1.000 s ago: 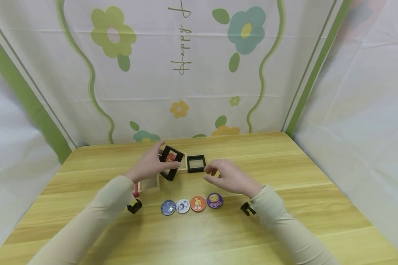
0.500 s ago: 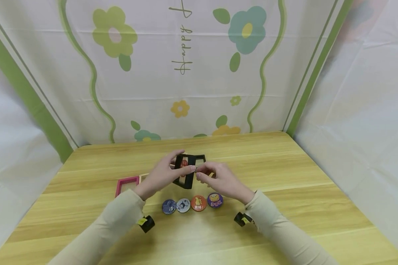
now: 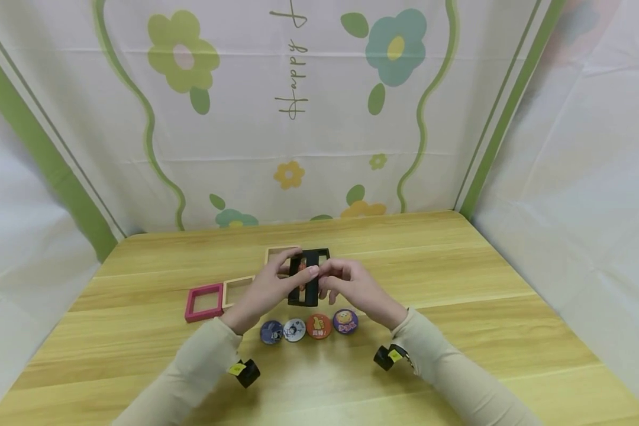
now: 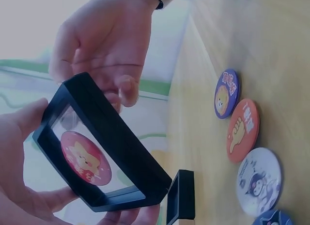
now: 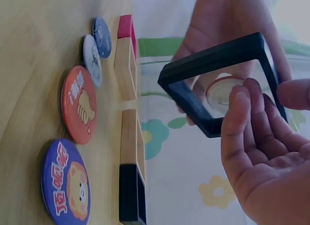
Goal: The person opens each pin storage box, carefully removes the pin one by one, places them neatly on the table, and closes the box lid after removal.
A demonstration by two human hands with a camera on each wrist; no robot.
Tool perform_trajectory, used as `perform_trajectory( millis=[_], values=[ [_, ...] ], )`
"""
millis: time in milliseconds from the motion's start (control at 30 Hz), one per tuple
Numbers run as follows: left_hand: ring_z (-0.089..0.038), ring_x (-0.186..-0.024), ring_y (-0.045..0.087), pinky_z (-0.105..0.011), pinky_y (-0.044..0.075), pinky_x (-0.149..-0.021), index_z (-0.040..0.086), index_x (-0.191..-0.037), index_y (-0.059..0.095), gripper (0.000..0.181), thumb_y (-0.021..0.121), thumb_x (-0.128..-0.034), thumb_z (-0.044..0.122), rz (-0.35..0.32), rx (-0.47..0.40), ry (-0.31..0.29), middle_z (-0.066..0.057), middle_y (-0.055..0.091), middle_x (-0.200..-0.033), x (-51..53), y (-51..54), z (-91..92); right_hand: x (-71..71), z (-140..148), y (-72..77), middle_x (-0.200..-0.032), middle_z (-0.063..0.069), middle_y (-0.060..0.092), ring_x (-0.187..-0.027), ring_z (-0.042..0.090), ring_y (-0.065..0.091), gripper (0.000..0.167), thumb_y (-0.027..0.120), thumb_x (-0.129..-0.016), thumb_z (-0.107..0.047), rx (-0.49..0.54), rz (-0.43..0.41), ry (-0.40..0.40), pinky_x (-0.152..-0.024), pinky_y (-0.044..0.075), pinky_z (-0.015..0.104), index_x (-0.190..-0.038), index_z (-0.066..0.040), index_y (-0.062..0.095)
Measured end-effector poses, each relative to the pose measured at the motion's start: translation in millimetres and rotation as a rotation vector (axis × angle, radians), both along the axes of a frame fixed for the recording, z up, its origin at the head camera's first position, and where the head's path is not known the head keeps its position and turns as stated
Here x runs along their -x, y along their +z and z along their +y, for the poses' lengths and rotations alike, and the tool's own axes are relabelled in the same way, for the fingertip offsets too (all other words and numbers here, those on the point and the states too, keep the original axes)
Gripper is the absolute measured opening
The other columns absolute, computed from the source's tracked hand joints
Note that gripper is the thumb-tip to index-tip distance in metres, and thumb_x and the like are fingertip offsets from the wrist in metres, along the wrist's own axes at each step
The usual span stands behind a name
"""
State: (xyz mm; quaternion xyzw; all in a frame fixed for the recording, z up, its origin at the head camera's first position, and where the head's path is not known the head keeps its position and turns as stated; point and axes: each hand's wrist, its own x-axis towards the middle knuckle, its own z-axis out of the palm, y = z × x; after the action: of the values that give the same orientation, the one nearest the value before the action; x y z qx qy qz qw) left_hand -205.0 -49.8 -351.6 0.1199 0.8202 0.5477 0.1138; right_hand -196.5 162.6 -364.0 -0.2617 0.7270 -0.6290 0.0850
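Observation:
My left hand (image 3: 268, 287) holds a black display frame (image 4: 121, 133) tilted above the table, fingers and thumb at its sides. Through its clear film shows a round red badge (image 4: 86, 158) with a yellow star. At the frame's opposite edge is my right hand (image 3: 359, 290), its fingers curled in front of the film and its thumb at the rim in the right wrist view. Nearer me lie several round badges in a row: dark blue (image 3: 271, 332), white (image 3: 294, 330), orange with a thumbs-up (image 3: 318, 326), and purple (image 3: 345, 321).
On the wooden table (image 3: 458, 331), a pink frame (image 3: 190, 307) and a pale wooden frame (image 3: 225, 294) lie at left. Another wooden frame (image 3: 268, 254) and a second black frame (image 5: 130, 193) are partly hidden behind the hands. A flowered cloth (image 3: 223, 136) hangs at the back.
My left hand has carried the black frame rightward and turned it more edge-on to the head view. My right hand, apart from it a second ago, has come to its right edge.

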Motion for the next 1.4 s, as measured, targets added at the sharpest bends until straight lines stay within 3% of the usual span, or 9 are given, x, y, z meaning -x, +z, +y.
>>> perform_trajectory(
  millis=[200,400,533,733,933,1033,1233,1400],
  values=[
    [-0.028,-0.115,0.054,-0.051,0.046,-0.091,0.032,-0.150,0.037,0.081,0.066,-0.0823,0.066,-0.006,-0.016,0.025,-0.013,0.051,-0.132,-3.2,-8.4,4.6,1.9,-1,1.1,-0.091,0.012,0.065,-0.083,0.042,0.058,0.016,0.056,-0.097,-0.011,0.022,-0.029,-0.004,-0.065,0.054,0.034,-0.102,0.003,0.063],
    [-0.030,-0.115,0.050,-0.048,0.048,-0.088,0.033,-0.154,0.029,0.090,0.072,-0.0803,0.062,-0.012,-0.031,0.005,-0.016,0.048,-0.133,-11.5,-14.9,6.8,2.8,0,-1.3,-0.083,0.010,0.062,-0.071,0.030,0.058,0.014,0.055,-0.096,-0.012,0.057,-0.080,0.010,-0.068,0.054,0.036,-0.093,0.001,0.060],
    [-0.030,-0.114,0.051,-0.044,0.050,-0.087,0.031,-0.156,0.022,0.101,0.080,-0.0762,0.054,0.013,-0.032,-0.024,-0.013,0.047,-0.133,-17.5,-13.8,7.1,4.4,5,-0.9,-0.081,0.008,0.061,-0.066,0.025,0.057,0.014,0.056,-0.095,-0.014,0.087,-0.118,0.023,-0.070,0.052,0.037,-0.090,-0.002,0.059],
    [-0.027,-0.116,0.049,-0.042,0.050,-0.086,0.029,-0.157,0.021,0.102,0.082,-0.0775,0.048,0.078,-0.027,-0.040,-0.008,0.048,-0.136,-20.5,-8.9,8.2,5.2,7,-0.4,-0.078,0.009,0.064,-0.064,0.023,0.060,0.013,0.059,-0.094,-0.014,0.098,-0.108,0.065,-0.070,0.053,0.036,-0.091,-0.001,0.059],
    [-0.029,-0.115,0.052,-0.035,0.053,-0.076,0.023,-0.157,0.022,0.100,0.082,-0.0792,0.041,0.149,-0.012,-0.042,-0.014,0.051,-0.135,-21.6,-7.7,7.6,6.2,6,-2.0,-0.074,0.014,0.066,-0.063,0.023,0.062,0.015,0.059,-0.095,-0.011,0.128,-0.098,0.121,-0.066,0.055,0.039,-0.087,0.002,0.058],
    [-0.030,-0.114,0.053,-0.035,0.052,-0.077,0.024,-0.156,0.024,0.099,0.082,-0.0786,0.041,0.177,0.013,-0.025,-0.017,0.049,-0.136,-21.9,-8.8,7.4,5.5,6,-2.5,-0.076,0.016,0.066,-0.063,0.023,0.064,0.015,0.060,-0.095,-0.010,0.152,-0.121,0.137,-0.066,0.056,0.040,-0.087,0.003,0.058],
    [-0.030,-0.111,0.055,-0.036,0.052,-0.077,0.024,-0.155,0.025,0.098,0.082,-0.0785,0.042,0.199,0.026,0.003,-0.021,0.044,-0.139,-22.4,-9.2,8.8,4.9,5,-2.6,-0.081,0.017,0.066,-0.064,0.024,0.065,0.014,0.060,-0.094,-0.009,0.190,-0.164,0.127,-0.066,0.057,0.041,-0.088,0.003,0.058],
    [-0.025,-0.101,0.061,-0.032,0.054,-0.069,0.020,-0.156,0.024,0.099,0.084,-0.0782,0.036,0.199,-0.011,-0.002,-0.017,0.053,-0.130,-22.8,-8.0,9.3,5.0,4,-2.3,-0.081,0.017,0.067,-0.064,0.024,0.065,0.013,0.060,-0.094,-0.010,0.181,-0.157,0.111,-0.066,0.057,0.042,-0.090,0.003,0.060]
  ],
)
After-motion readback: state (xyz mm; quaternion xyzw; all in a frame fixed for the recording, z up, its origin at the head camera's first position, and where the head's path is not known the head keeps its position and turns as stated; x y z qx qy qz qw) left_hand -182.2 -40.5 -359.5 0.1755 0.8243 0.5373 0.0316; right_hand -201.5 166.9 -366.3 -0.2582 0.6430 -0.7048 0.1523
